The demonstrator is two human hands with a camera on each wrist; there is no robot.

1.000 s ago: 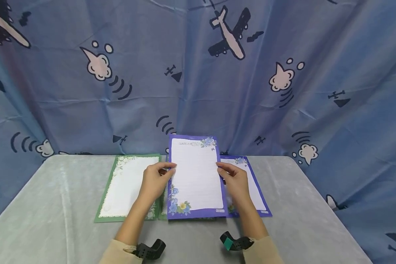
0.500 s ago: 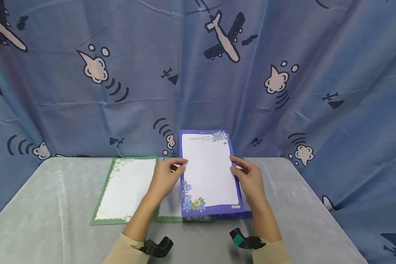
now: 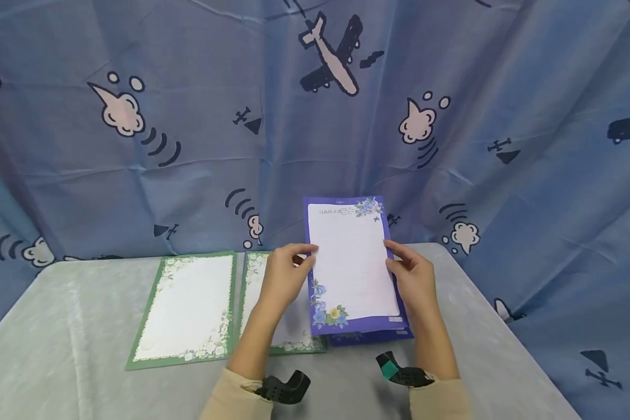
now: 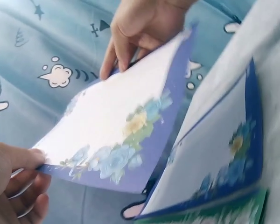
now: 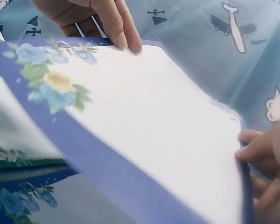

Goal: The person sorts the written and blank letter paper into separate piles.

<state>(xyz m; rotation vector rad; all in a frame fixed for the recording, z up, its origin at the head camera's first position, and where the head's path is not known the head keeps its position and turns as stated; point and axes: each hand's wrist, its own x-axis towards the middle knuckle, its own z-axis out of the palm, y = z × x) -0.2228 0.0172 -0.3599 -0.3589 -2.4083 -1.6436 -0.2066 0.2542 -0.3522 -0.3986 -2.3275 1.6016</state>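
A purple-bordered sheet of letter paper (image 3: 352,262) with blue and yellow flowers is held up, tilted, between both hands. My left hand (image 3: 286,274) pinches its left edge between thumb and fingers. At the right edge, my right hand (image 3: 413,280) pinches it the same way. Under it on the table lies a second purple-bordered sheet (image 4: 207,149), mostly hidden in the head view; the left wrist view shows a gap between the two. To the left lie two green-bordered sheets, the outer green sheet (image 3: 186,309) in full sight and the inner green sheet (image 3: 294,335) partly covered by my left forearm.
The sheets lie on a table with a grey cloth (image 3: 94,326). Behind it hangs a blue curtain (image 3: 205,134) printed with planes and clouds. Each wrist wears a black strap, the left strap (image 3: 286,388) and the right strap (image 3: 406,373).
Both hands have carried the held purple sheet to the right and slightly up, over the lower purple sheet. More of the inner green sheet shows. The head view has turned a little right.
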